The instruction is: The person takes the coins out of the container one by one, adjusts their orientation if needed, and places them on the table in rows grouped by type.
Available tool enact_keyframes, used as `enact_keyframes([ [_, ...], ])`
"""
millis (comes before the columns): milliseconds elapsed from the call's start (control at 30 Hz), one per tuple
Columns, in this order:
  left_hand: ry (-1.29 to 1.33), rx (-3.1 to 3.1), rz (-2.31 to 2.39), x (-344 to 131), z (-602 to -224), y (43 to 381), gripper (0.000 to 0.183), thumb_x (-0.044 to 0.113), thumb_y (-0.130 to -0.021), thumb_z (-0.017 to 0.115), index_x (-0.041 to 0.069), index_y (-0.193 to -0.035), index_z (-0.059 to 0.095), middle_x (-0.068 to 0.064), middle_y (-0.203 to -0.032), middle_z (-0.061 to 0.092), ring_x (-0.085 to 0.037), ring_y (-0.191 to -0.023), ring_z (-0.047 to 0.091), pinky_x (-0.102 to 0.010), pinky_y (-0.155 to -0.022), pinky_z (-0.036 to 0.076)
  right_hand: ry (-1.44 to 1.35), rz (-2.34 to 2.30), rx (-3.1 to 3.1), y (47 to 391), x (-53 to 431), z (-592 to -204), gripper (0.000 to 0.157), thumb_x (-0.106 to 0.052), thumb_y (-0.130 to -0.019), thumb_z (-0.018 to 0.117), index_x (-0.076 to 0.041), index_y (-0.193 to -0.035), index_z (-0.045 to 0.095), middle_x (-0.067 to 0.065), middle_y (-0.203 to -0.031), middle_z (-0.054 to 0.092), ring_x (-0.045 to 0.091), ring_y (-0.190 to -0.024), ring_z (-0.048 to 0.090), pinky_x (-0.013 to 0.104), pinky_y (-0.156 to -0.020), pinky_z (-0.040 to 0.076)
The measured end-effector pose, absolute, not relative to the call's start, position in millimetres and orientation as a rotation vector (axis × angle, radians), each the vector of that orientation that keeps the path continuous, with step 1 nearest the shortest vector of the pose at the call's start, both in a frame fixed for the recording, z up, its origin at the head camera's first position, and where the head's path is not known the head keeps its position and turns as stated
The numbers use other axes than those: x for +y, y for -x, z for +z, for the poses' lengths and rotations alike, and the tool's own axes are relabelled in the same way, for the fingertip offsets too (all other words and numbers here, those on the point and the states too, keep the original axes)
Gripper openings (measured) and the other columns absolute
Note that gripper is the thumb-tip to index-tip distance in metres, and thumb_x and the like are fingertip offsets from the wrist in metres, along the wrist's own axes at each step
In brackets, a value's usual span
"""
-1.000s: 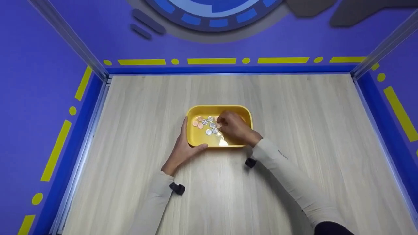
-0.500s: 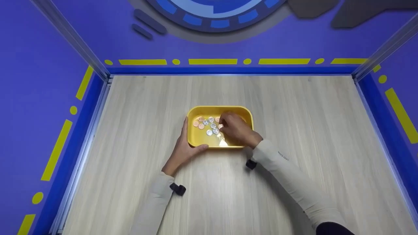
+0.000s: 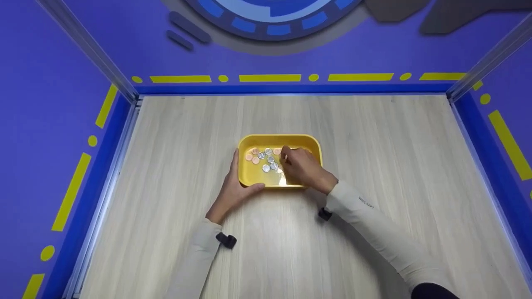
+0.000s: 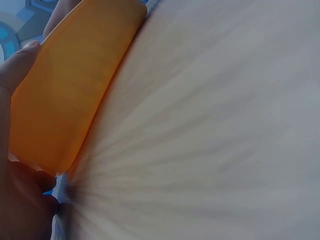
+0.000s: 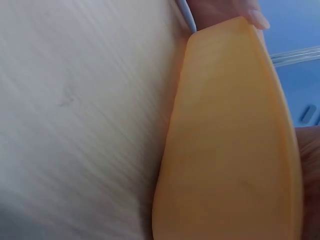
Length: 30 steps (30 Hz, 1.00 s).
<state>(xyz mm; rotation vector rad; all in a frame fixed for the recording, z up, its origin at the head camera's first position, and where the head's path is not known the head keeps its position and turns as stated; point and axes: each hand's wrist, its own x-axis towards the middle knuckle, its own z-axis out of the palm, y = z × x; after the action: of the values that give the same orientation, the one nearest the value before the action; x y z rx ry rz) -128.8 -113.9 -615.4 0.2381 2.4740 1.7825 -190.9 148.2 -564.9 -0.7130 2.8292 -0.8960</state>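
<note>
A yellow plastic tub (image 3: 243,176) with rounded corners sits on the table. Silver coins (image 3: 266,168) and copper-coloured coins (image 3: 255,160) lie flat on its floor, mostly towards the left and middle. My left hand (image 3: 232,191) holds the tub by its near left corner, thumb on the front rim and fingers along the left wall. In the left wrist view that thumb (image 4: 22,62) shows at the rim. Inside the tub's right half, my right hand (image 3: 302,166) has its fingers curled, pinching a copper coin that they mostly hide. The right wrist view shows mainly the tub's outer wall (image 5: 225,140).
The tub stands mid-way on a pale wood-grain table (image 3: 187,137). Blue-purple panels with yellow marks, such as the back wall (image 3: 353,50), enclose the table at the back and both sides. Black wrist cameras are strapped to both sleeves.
My right hand has shifted slightly to the right inside the tub, and the copper coin by its fingertips has gone with it. My left hand and the tub hold still.
</note>
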Motion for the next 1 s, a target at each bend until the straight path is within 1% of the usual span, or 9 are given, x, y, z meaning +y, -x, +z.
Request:
enact_keyframes([
  [133,-0.234,2.474,1.786,-114.6,-615.4,128.6,0.141,0.039,-0.083,0.099,0.010,-0.178,-0.001,-0.017,-0.180,0.025,-0.031,-0.154,0.044,-0.049,-0.128,0.033,0.663,-0.959,2.817,187.0,156.6,-558.1,0.007,-0.004,-0.103,0.069,-0.002,-0.108,0.073,0.008,-0.088,0.073,0.020,-0.077,0.064,0.036,-0.068,0.052],
  [300,-0.242,2.471,1.800,-114.3,-615.7,128.4,0.140,0.038,-0.084,0.099,0.010,-0.178,-0.001,-0.017,-0.179,0.028,-0.030,-0.151,0.048,-0.050,-0.126,0.036,0.612,-1.027,2.831,183.1,168.8,-547.6,0.006,-0.007,-0.102,0.073,-0.003,-0.107,0.074,0.011,-0.095,0.078,0.025,-0.084,0.073,0.041,-0.074,0.061],
  [400,-0.250,2.475,1.797,-113.8,-616.1,128.2,0.139,0.038,-0.084,0.099,0.010,-0.178,-0.001,-0.016,-0.179,0.030,-0.029,-0.147,0.051,-0.050,-0.124,0.039,0.610,-1.076,2.844,181.9,176.6,-541.6,0.006,-0.005,-0.102,0.075,-0.002,-0.106,0.074,0.014,-0.096,0.079,0.027,-0.087,0.075,0.044,-0.076,0.062],
  [533,-0.254,2.481,1.785,-113.3,-616.2,128.3,0.140,0.040,-0.084,0.098,0.010,-0.178,-0.001,-0.015,-0.179,0.030,-0.029,-0.148,0.051,-0.050,-0.124,0.038,0.611,-1.149,2.857,180.5,188.6,-535.5,0.006,-0.003,-0.101,0.076,-0.001,-0.107,0.074,0.014,-0.096,0.079,0.027,-0.084,0.075,0.043,-0.075,0.062],
  [700,-0.239,2.482,1.781,-113.4,-614.3,128.0,0.139,0.042,-0.084,0.098,0.011,-0.178,-0.001,-0.013,-0.181,0.026,-0.027,-0.154,0.045,-0.048,-0.128,0.033,0.613,-1.246,2.888,178.8,204.3,-532.7,0.009,-0.002,-0.101,0.078,0.000,-0.109,0.074,0.012,-0.095,0.079,0.024,-0.083,0.073,0.037,-0.074,0.060],
  [900,-0.234,2.460,1.787,-113.5,-614.4,128.4,0.140,0.043,-0.084,0.098,0.013,-0.178,-0.001,-0.011,-0.181,0.025,-0.026,-0.155,0.044,-0.046,-0.128,0.033,0.545,-1.360,2.905,174.9,221.8,-535.0,0.011,0.002,-0.098,0.080,0.000,-0.107,0.075,0.011,-0.093,0.077,0.022,-0.081,0.071,0.021,-0.073,0.055],
  [1000,-0.231,2.464,1.782,-114.4,-615.5,127.5,0.140,0.044,-0.084,0.098,0.014,-0.178,-0.001,-0.011,-0.181,0.026,-0.027,-0.155,0.044,-0.046,-0.128,0.032,0.491,-1.400,2.909,172.9,228.3,-537.9,0.012,0.003,-0.096,0.081,0.000,-0.106,0.076,0.010,-0.091,0.077,0.021,-0.079,0.070,0.016,-0.071,0.052],
])
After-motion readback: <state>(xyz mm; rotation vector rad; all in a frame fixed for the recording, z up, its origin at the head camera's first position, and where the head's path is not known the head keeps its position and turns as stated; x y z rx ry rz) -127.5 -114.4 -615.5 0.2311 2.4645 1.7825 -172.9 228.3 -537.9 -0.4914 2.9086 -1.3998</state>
